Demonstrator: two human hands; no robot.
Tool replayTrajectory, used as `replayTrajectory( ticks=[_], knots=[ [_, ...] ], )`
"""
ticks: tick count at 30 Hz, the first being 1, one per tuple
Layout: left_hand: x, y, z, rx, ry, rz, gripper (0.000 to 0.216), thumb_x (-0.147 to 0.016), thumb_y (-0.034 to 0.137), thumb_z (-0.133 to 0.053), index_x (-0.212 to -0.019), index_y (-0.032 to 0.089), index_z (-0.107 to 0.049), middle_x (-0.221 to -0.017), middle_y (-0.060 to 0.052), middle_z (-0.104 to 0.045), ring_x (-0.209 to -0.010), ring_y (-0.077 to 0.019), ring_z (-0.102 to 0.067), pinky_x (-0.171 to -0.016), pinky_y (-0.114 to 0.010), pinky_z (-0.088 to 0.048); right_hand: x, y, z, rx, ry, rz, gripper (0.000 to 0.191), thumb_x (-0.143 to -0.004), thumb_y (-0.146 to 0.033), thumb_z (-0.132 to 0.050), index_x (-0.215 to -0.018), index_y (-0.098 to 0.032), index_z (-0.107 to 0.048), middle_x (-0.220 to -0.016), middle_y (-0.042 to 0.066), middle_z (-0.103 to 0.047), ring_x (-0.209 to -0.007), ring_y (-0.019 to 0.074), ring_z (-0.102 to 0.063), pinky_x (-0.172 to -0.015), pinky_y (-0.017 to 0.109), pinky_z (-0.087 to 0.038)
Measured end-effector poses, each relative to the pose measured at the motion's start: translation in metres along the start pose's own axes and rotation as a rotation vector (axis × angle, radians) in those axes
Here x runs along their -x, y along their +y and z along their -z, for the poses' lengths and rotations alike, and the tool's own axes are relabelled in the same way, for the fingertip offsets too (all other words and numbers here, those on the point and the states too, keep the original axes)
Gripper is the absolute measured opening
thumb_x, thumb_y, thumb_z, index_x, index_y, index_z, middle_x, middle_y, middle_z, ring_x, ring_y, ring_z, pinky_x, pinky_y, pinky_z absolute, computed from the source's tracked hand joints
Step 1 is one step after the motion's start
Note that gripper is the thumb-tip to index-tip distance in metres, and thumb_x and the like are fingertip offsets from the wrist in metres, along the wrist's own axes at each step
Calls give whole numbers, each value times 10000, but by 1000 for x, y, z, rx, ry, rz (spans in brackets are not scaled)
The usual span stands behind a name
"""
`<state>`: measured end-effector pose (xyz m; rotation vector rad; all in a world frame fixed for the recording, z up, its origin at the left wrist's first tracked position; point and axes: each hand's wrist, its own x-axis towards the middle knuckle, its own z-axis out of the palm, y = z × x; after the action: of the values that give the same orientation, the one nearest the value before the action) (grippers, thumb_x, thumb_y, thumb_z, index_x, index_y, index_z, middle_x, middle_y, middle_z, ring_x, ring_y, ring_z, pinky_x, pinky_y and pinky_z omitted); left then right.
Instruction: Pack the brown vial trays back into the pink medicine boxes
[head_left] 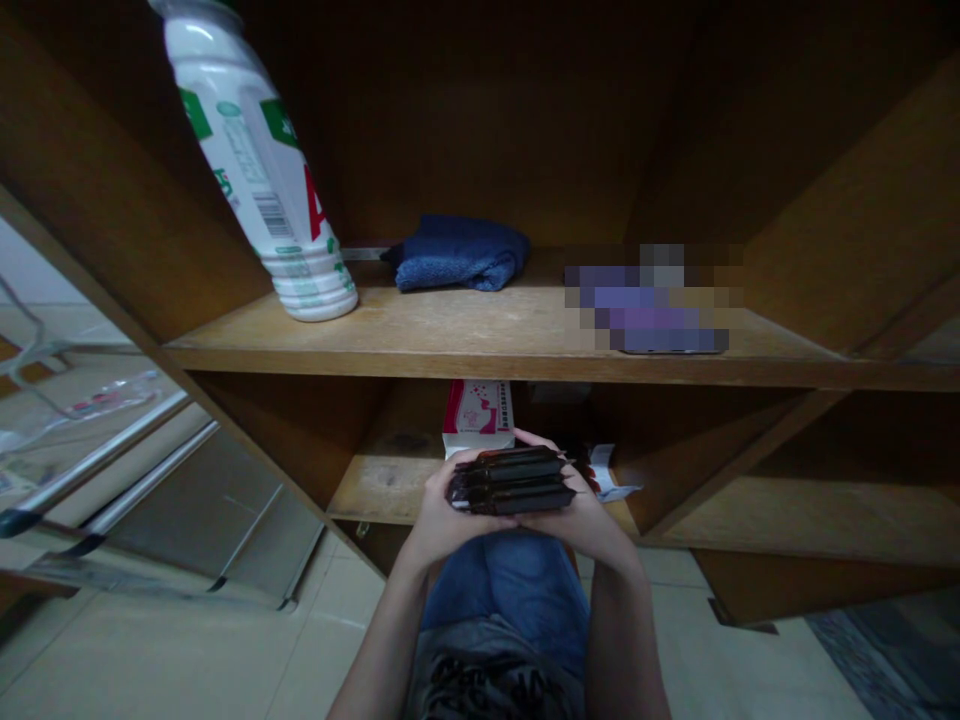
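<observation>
Both my hands hold a dark brown stack of thin flat packs (511, 480) in front of the lower shelf. My left hand (435, 515) grips its left end with fingers wrapped round it. My right hand (581, 515) grips the right end the same way. Just behind the stack, a pink and white box (478, 415) stands on the lower shelf (382, 480). A white paper scrap (611, 478) lies to the right of my right hand.
On the upper shelf (487, 345) stand a tall white bottle with green and red print (259, 170), a folded blue cloth (459, 253) and a blurred purple item (652, 305). A metal frame (112, 470) leans at the left over the tiled floor.
</observation>
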<state>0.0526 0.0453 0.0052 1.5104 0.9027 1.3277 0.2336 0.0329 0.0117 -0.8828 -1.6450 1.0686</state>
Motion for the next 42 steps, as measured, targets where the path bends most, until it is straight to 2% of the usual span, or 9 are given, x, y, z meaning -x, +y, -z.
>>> replayTrajectory(
  ticks=[5,10,14,18,22,28,35,38,42],
  knots=[
    [-1,3,-6,6,31,86,503,-557,279,-804,-1010,154,-623,-957,-72,-704,-896,-226,-658,-797,-308,-519,2,4,-2,-31,0,-61,639,-704,-397,-743,-1255,-210,-478,-1207,93,-615,-1102,251,-580,-945,402,-468],
    [0,6,-11,118,60,162,483,-612,291,-780,-1049,166,-614,-985,-64,-704,-901,-205,-659,-791,-280,-511,7,11,17,3,14,-90,647,-763,-553,-617,-1289,-208,-469,-1048,94,-670,-911,238,-644,-692,321,-543],
    [0,8,-10,167,116,196,449,-606,271,-788,-1013,166,-629,-953,-48,-712,-880,-185,-660,-786,-258,-506,10,29,50,130,404,-161,607,-841,-577,-459,-1312,-194,-446,-871,73,-673,-622,172,-608,-485,269,-484],
    [-3,8,-10,240,213,219,418,-616,286,-782,-990,167,-638,-927,-37,-720,-851,-173,-667,-762,-248,-512,8,51,73,466,700,-212,616,-824,-525,-479,-1330,-175,-435,-1142,142,-624,-938,261,-626,-781,413,-520],
    [-3,7,-10,277,246,237,425,-614,277,-783,-997,165,-634,-944,-35,-722,-864,-174,-670,-763,-246,-518,4,68,77,707,587,-259,518,-866,-379,-376,-1315,-138,-467,-1296,154,-552,-1226,299,-482,-1016,470,-369],
    [-1,8,-9,279,257,257,437,-603,282,-785,-989,143,-633,-939,-58,-723,-858,-199,-677,-764,-278,-527,1,79,75,870,462,-478,483,-870,-259,-323,-1284,-100,-516,-967,169,-712,-931,311,-666,-802,405,-491],
    [-2,5,-10,286,248,258,414,-609,276,-784,-976,152,-640,-933,-47,-721,-849,-175,-667,-760,-255,-518,6,67,76,839,500,-491,499,-894,-374,-352,-1278,-94,-505,-1055,203,-675,-990,339,-636,-814,439,-481],
    [-2,5,-11,286,236,268,417,-611,286,-781,-979,149,-640,-943,-53,-718,-863,-184,-663,-778,-270,-515,12,50,72,817,596,-419,491,-876,-414,-405,-1252,-121,-521,-1080,181,-666,-1004,327,-627,-859,453,-473],
    [-2,5,-14,287,201,281,420,-608,293,-780,-978,148,-643,-956,-61,-717,-881,-191,-659,-805,-282,-508,17,14,51,736,636,-95,457,-866,-456,-468,-1213,-165,-531,-1181,161,-603,-1073,307,-579,-930,475,-444]
  ],
)
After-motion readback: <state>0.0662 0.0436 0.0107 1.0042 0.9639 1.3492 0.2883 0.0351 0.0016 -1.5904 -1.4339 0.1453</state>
